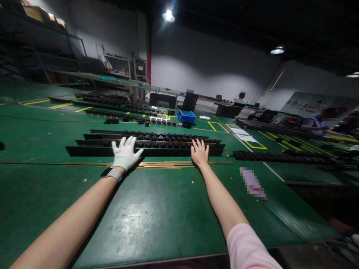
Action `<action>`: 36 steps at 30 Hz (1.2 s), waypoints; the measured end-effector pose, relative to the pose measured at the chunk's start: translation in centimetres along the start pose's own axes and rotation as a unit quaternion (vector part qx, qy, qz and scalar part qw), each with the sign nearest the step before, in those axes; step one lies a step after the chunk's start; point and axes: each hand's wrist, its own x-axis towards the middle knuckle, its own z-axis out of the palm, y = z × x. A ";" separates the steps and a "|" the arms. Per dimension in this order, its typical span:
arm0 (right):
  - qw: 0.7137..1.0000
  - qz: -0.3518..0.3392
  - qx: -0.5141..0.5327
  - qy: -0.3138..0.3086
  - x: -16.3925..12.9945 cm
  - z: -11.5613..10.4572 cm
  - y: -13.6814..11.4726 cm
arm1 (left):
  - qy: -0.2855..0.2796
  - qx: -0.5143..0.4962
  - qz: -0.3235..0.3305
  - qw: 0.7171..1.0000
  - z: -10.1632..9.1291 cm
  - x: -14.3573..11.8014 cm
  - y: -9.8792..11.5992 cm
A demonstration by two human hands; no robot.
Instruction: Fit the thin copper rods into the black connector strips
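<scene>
On the left, wide bare green bench (50,186) lies open around our forearms, out to its near edge. Our left hand (125,153), in a white glove with a watch at the wrist, rests flat with fingers spread, its grip released, fingertips on the near long black rail (146,151) and palm over the bundle of thin brass rods (168,163). The rods lie along the rail's near side, just beside it. Further right, our bare right hand (199,152) lies the same way, grip slack, holding nothing. Beyond the rail's right end another black rail (280,157) runs toward the bench's right edge
</scene>
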 end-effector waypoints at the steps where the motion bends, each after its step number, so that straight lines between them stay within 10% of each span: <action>1: 1.000 0.002 -0.002 0.009 0.0 -0.1 0.2 | 0.001 0.002 -0.002 1.000 0.0 0.0 0.0; 36: 0.996 0.093 -0.010 -0.012 0.9 -0.2 4.1 | 0.011 -0.002 0.002 1.000 0.0 -0.2 0.0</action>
